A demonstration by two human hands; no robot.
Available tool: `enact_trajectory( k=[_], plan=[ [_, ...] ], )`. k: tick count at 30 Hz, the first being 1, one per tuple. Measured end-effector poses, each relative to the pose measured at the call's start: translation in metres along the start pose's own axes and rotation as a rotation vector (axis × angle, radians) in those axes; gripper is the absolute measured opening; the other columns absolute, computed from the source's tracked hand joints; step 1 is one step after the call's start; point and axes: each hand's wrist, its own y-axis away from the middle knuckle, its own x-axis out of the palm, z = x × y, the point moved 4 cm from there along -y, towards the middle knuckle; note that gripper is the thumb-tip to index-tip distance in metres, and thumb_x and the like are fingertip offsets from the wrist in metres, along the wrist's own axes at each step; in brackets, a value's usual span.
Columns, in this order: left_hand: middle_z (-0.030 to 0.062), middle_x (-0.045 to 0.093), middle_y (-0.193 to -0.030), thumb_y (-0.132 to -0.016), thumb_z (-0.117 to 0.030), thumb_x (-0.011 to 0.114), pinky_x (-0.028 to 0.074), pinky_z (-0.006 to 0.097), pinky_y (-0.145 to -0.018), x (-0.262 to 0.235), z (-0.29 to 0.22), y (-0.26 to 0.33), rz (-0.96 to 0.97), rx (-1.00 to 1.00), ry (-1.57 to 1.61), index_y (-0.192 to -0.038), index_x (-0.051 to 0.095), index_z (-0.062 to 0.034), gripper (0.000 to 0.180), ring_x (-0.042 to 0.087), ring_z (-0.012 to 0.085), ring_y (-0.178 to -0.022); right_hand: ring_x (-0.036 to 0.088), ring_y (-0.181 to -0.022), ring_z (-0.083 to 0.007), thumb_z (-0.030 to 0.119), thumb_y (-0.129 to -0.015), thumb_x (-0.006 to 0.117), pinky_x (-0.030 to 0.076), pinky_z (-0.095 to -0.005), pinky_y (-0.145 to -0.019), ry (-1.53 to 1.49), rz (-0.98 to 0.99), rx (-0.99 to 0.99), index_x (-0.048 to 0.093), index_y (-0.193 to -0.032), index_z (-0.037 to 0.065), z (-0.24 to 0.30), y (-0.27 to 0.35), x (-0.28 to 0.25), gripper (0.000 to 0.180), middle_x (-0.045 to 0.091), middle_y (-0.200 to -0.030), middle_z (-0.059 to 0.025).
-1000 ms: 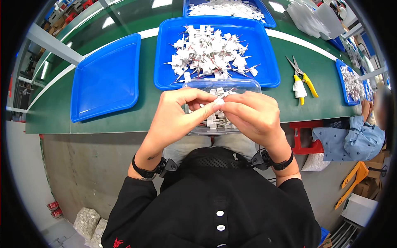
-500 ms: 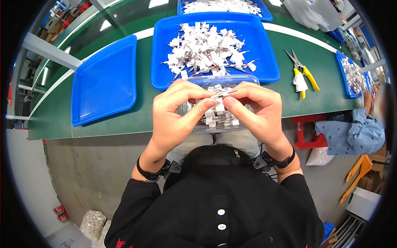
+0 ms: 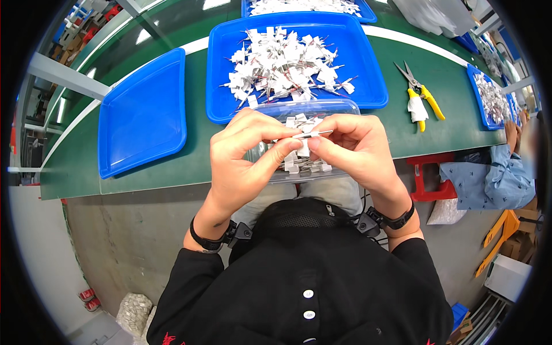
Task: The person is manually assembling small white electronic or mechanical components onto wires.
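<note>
Head view, looking down. The left hand [image 3: 244, 152] and right hand [image 3: 356, 146] meet at picture centre over a clear plastic container [image 3: 305, 138] at the near tabletop [image 3: 195, 155] edge. Both hands are closed in fingertip pinches on one small white-tagged metal part [image 3: 310, 135], held level between them just above the container. The step in hand appears to be working or checking a single part; the next move would call for a fine grip kept on the thin lead, judged from the pinch. The part's detail is too small to tell.

Count: three blue trays in full or near-full view, namely an unfilled blue tray [image 3: 141, 115] at 10 o'clock, a filled tray [image 3: 230, 75] heaped with tagged parts [image 3: 287, 63] at 12 o'clock, and a further tray [image 3: 305, 6] beyond it; one more tray [image 3: 489, 98] at 2 o'clock; one pair of yellow-handled snips [image 3: 420, 95] at 1 o'clock.
</note>
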Motion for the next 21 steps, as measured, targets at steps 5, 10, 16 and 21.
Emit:
enact_trajectory(
  k=[5,10,16,21],
  plan=[
    [0.0057,0.069,-0.076,-0.071,-0.003,0.082,0.045,0.028,-0.066,0.003,0.0,-0.002,-0.084,0.036,-0.068,-0.085,0.075,-0.0035,0.015,0.06,0.016,-0.068,0.055,-0.068,0.0004,0.004,-0.088,0.07,0.044,-0.0164,-0.058,0.065,-0.058,-0.038,0.068,-0.091,-0.003,-0.003,0.0,0.003,0.009,0.065,-0.078,0.0011],
    [0.0042,0.068,-0.073,-0.07,-0.003,0.082,0.045,0.027,-0.066,-0.001,-0.007,0.002,-0.126,-0.016,-0.292,-0.084,0.075,-0.0046,0.016,0.06,0.0151,-0.067,0.049,-0.063,0.0011,0.003,-0.084,0.07,0.041,-0.0176,-0.053,0.383,-0.148,-0.21,0.068,-0.086,-0.003,0.004,-0.002,-0.001,0.006,0.062,-0.074,0.0037],
    [0.0054,0.069,-0.075,-0.072,0.002,0.073,0.039,0.024,-0.06,0.005,-0.005,0.001,0.006,-0.182,-0.064,-0.08,0.074,-0.0009,0.008,0.057,0.0104,-0.068,0.049,-0.059,-0.0015,0.003,-0.081,0.071,0.041,-0.0197,-0.052,0.497,-0.167,-0.323,0.067,-0.084,-0.002,0.004,-0.001,0.005,0.007,0.061,-0.07,0.001],
    [0.005,0.069,-0.074,-0.073,0.002,0.071,0.039,0.024,-0.06,0.006,-0.002,0.001,0.027,-0.217,-0.053,-0.076,0.071,-0.0002,0.004,0.056,0.0096,-0.067,0.05,-0.059,-0.003,0.004,-0.081,0.072,0.042,-0.0206,-0.052,0.566,-0.145,-0.358,0.067,-0.085,-0.001,0.007,-0.001,0.009,0.008,0.06,-0.069,0.0007]
  ],
)
